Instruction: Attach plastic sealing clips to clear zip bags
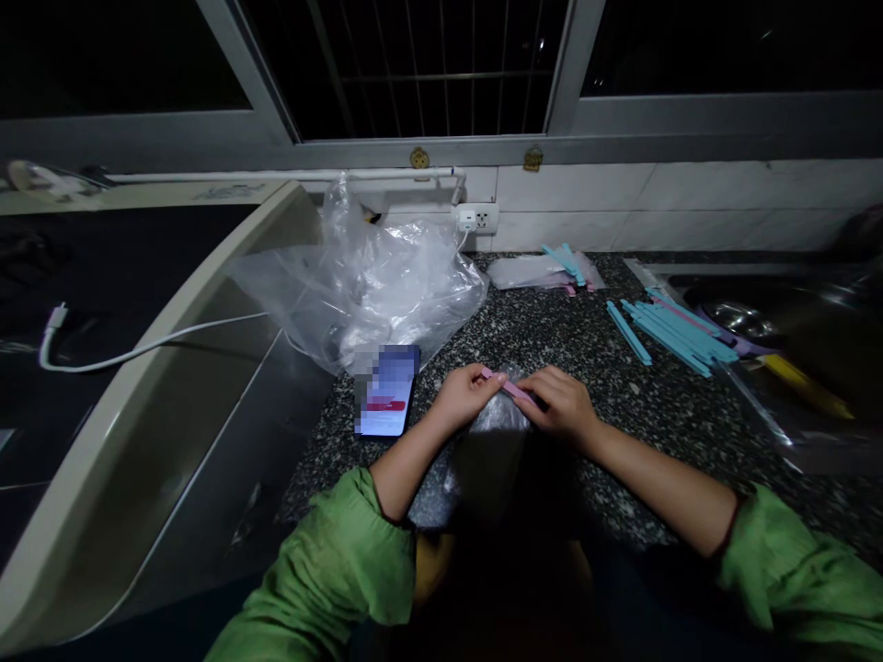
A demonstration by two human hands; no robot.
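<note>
A slim pink bag-sealing clip [511, 388] lies slantwise between my two hands, over the end of a small clear plastic bag [498, 423]. My left hand [461, 399] is closed, pinching the clip's left end with thumb and fingers. At the clip's right end my right hand [564, 408] is closed on it too, fingers bent over the top. The bag hangs down toward me, and its lower part fades into dark shadow. Whether the clip is fully closed round the bag, I cannot tell.
Left of my hands lies a lit phone [387, 393], with a big crumpled plastic bag [407, 285] behind it. Several blue clips [672, 333] are piled at the right, beside a sink [814, 368]. Packed clips [531, 271] lie near the wall. A white cable [158, 338] crosses the left.
</note>
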